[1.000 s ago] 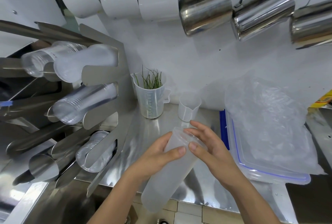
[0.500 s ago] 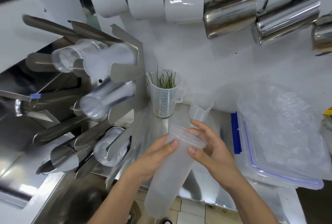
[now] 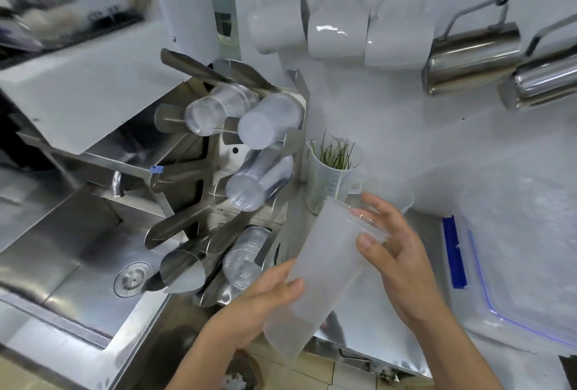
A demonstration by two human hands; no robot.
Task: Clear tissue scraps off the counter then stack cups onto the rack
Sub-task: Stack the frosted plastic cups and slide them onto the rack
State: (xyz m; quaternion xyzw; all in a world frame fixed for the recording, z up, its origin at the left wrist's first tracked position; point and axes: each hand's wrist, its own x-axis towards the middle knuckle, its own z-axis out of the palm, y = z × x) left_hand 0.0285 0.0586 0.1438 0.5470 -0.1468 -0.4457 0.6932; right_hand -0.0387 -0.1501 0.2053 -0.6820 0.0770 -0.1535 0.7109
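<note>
A long stack of frosted plastic cups [image 3: 321, 271] lies tilted in both my hands, rim end pointing up and right, base toward me. My left hand [image 3: 265, 299] grips the lower side of the stack. My right hand [image 3: 393, 252] holds its rim end, thumb on the side and fingers over the opening. Left of the stack stands the steel cup rack [image 3: 290, 152] with slanted chutes. Clear cups [image 3: 218, 108], a frosted stack [image 3: 268, 122], more clear cups [image 3: 256, 182] and a lower clear stack [image 3: 243, 257] sit in its chutes.
A measuring jug with green sprigs [image 3: 332, 180] stands on the steel counter [image 3: 368, 324] behind the stack. A lidded plastic box under a plastic bag [image 3: 515, 252] fills the right. A sink [image 3: 93, 264] lies at left. White mugs [image 3: 337, 33] and steel pitchers [image 3: 474, 58] hang above.
The view has swung left and up, showing more of the rack and sink. My left hand slid down the stack toward its base. The stack now points more toward the rack.
</note>
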